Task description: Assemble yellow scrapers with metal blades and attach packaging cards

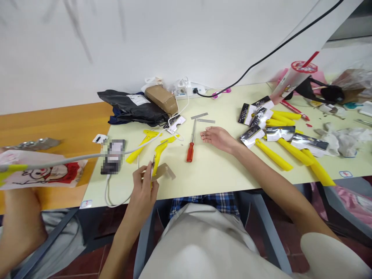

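Note:
My left hand [145, 182] is closed around the lower part of a yellow scraper [158, 155], whose wider head points away from me. A thin grey shape beside the fingers could be a blade or a shadow; I cannot tell. Over the table, my right hand [217, 138] is open, its fingers loosely bent and holding nothing visible. Left of it lies a screwdriver [190, 152] with a red handle, its shaft pointing at the wall. Two flat metal blades [206, 121] rest by its tip. Another yellow scraper [143, 145] lies further left.
Several yellow scrapers with black cards [273, 155] are heaped at right, near a tall cup [296, 79]. A black plastic bag [133, 106], a cardboard box [162, 99] and a power strip [186, 91] stand by the wall. A white cable crosses the left side, above a phone-like device [113, 157].

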`<action>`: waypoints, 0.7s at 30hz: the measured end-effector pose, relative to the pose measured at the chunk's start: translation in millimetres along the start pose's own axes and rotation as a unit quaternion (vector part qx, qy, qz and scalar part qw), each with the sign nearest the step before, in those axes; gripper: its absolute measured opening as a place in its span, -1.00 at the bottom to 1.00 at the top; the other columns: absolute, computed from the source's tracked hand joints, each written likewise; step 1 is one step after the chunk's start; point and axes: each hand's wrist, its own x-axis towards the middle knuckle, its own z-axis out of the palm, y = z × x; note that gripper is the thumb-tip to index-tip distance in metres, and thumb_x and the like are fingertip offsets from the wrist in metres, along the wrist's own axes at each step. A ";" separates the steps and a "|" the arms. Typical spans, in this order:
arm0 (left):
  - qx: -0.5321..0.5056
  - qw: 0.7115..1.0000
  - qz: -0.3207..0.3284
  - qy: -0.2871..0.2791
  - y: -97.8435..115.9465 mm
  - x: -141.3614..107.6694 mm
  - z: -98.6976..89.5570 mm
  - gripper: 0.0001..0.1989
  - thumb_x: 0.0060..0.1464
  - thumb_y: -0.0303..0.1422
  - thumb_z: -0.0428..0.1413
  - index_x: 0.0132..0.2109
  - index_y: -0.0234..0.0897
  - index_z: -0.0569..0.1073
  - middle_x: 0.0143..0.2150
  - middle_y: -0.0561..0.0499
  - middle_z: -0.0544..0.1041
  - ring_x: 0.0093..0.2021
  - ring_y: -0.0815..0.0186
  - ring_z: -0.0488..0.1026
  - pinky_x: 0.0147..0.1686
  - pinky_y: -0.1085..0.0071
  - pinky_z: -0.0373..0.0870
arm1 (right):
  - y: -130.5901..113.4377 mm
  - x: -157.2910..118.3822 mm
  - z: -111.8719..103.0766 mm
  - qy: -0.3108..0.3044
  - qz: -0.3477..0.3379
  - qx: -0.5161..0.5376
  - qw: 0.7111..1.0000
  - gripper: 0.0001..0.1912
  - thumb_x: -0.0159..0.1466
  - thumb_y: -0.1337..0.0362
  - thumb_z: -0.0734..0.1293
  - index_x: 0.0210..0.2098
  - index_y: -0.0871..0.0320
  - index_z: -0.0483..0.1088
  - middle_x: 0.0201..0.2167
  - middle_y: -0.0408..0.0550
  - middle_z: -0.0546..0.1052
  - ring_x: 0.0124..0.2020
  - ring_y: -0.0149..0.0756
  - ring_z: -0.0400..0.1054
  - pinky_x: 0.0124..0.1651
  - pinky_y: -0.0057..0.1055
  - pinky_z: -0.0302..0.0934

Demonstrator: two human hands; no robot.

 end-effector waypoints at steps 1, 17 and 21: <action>-0.006 1.000 -0.020 0.012 2.0 -2.4 -5.9 -0.39 0.50 -0.32 0.04 0.59 -0.32 0.25 0.32 -0.42 0.36 0.25 -0.07 0.52 0.19 -0.06 0.59 | -1.8 -0.1 -0.6 0.005 0.017 0.041 0.999 -0.81 0.42 0.27 0.46 -0.22 0.09 0.34 -0.02 0.26 0.65 -0.01 -0.12 0.60 0.20 -0.23 0.51; -0.699 0.600 -0.352 -0.165 127.6 32.3 62.8 -0.51 0.08 -0.30 0.50 0.10 -0.22 0.53 0.03 -0.14 0.72 0.02 0.02 0.72 0.02 0.05 0.70 | -3.5 -1.4 -17.0 0.067 -0.061 0.075 0.993 -0.74 0.53 0.52 0.36 -0.27 0.10 0.41 -0.08 0.20 0.76 0.13 -0.18 0.69 0.38 -0.26 0.50; -0.730 0.563 -0.330 -0.202 141.3 58.4 83.6 -0.40 -0.03 -0.42 0.55 0.13 -0.22 0.52 0.06 -0.13 0.72 0.13 -0.09 0.71 0.18 -0.16 0.65 | -2.8 1.3 -22.5 0.088 -0.084 0.058 0.991 -0.79 0.44 0.51 0.49 -0.26 0.13 0.49 -0.14 0.15 0.78 0.04 -0.19 0.72 0.29 -0.26 0.56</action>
